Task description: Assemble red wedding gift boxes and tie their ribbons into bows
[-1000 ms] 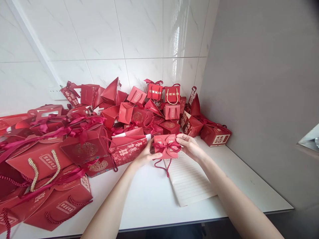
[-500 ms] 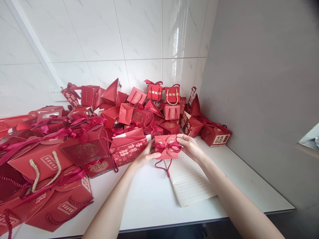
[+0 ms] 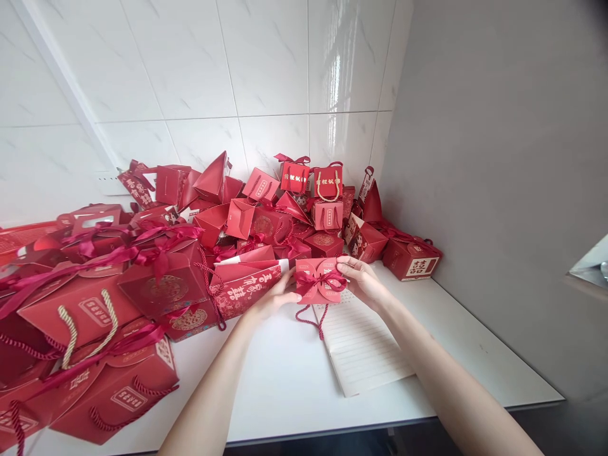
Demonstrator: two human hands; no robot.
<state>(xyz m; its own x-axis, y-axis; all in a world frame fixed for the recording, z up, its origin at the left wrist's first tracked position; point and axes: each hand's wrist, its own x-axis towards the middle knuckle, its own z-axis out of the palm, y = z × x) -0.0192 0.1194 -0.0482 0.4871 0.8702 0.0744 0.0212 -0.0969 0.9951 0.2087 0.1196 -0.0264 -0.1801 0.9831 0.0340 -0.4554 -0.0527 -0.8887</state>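
Observation:
Between my hands is a small red gift box (image 3: 308, 295) with curved closing flaps and a dark red ribbon bow (image 3: 323, 282) tied across its top. My left hand (image 3: 276, 300) grips its left side, thumb at the front edge. At the right edge, my right hand (image 3: 361, 278) pinches the box near the bow with thumb and fingers. A twisted red cord handle (image 3: 311, 324) hangs from the near side, over the white tabletop. Partly beneath the box lies a lined notebook (image 3: 365, 348), its far end hidden.
Red gift boxes with ribbons and cords are heaped at the left and back, including a patterned box (image 3: 247, 288) beside my left hand. A box with a white label (image 3: 412, 258) stands by the grey wall (image 3: 484, 158). White tiles (image 3: 270, 57) form the back wall.
My left thumb has shifted slightly left on the box edge. Both hands keep hold of the box, which has barely moved.

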